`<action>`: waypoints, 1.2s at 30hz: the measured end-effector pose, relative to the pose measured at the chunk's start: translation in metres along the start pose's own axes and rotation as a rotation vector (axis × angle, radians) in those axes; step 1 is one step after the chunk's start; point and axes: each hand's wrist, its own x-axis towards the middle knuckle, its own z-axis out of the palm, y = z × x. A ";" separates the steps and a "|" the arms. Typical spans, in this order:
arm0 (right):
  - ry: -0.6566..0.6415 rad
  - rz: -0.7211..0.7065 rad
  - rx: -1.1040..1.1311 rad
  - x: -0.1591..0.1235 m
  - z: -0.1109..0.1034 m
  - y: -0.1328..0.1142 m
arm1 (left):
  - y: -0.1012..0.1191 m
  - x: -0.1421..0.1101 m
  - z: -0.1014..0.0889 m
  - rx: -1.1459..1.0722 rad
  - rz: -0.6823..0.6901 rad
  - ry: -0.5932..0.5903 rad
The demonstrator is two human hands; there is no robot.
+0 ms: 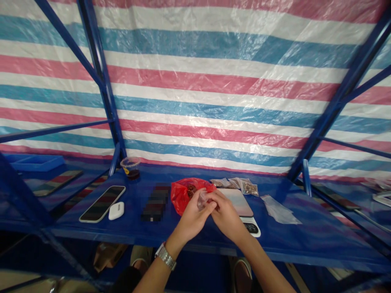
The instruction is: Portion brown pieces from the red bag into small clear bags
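Over the front of a red plastic bag (181, 196), my left hand (195, 213) and my right hand (224, 209) meet with their fingers closed on a small clear plastic bag (202, 199). What the little bag contains, if anything, cannot be made out. Brown bits (191, 190) show inside the red bag behind my left hand. Just right of my hands lies a digital scale (240, 201) with a pale plate and a dark display. Several small filled bags (249, 187) rest behind the scale. A stack of flat clear bags (279, 209) lies to its right.
On the left of the blue table (214, 240) are a phone (103, 203), a white earbud case (116, 211), a dark blurred item (156, 202) and a plastic cup (131, 167) of dark liquid. Blue metal posts (102, 77) flank the table; striped sheeting (214, 89) hangs behind.
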 end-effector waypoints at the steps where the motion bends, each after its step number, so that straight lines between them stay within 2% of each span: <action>1: -0.013 -0.011 -0.018 0.000 -0.001 0.000 | 0.002 -0.001 -0.002 0.013 -0.004 -0.047; 4: -0.074 -0.049 -0.056 0.001 -0.010 -0.001 | 0.008 -0.002 -0.009 0.078 -0.007 -0.131; 9: -0.168 -0.055 -0.119 0.000 -0.026 -0.008 | 0.016 -0.006 -0.020 0.154 -0.026 -0.135; 17: -0.212 -0.059 -0.099 -0.003 -0.025 -0.023 | 0.023 -0.012 -0.022 0.130 -0.096 -0.247; 20: -0.133 -0.026 -0.074 0.002 -0.020 -0.019 | 0.022 -0.011 -0.027 0.161 -0.079 -0.157; 23: 0.009 0.066 -0.137 0.010 -0.007 -0.007 | 0.021 -0.009 -0.041 0.306 -0.029 0.054; 26: -0.026 0.168 -0.338 0.018 0.014 0.003 | 0.016 -0.008 -0.054 0.554 0.012 0.281; 28: -0.069 0.222 -0.534 0.025 0.028 0.006 | 0.010 -0.010 -0.058 0.772 -0.008 0.380; 29: -0.074 0.242 -0.626 0.029 0.034 0.007 | 0.007 -0.012 -0.057 0.875 -0.038 0.400; 31: -0.068 0.273 -0.753 0.039 0.043 0.008 | 0.000 -0.016 -0.053 0.976 -0.109 0.363; 33: -0.085 0.292 -0.771 0.050 0.046 0.011 | -0.007 -0.018 -0.047 0.920 -0.141 0.299; 36: -0.161 0.271 -0.673 0.063 0.043 0.021 | -0.016 -0.015 -0.040 0.850 -0.179 0.279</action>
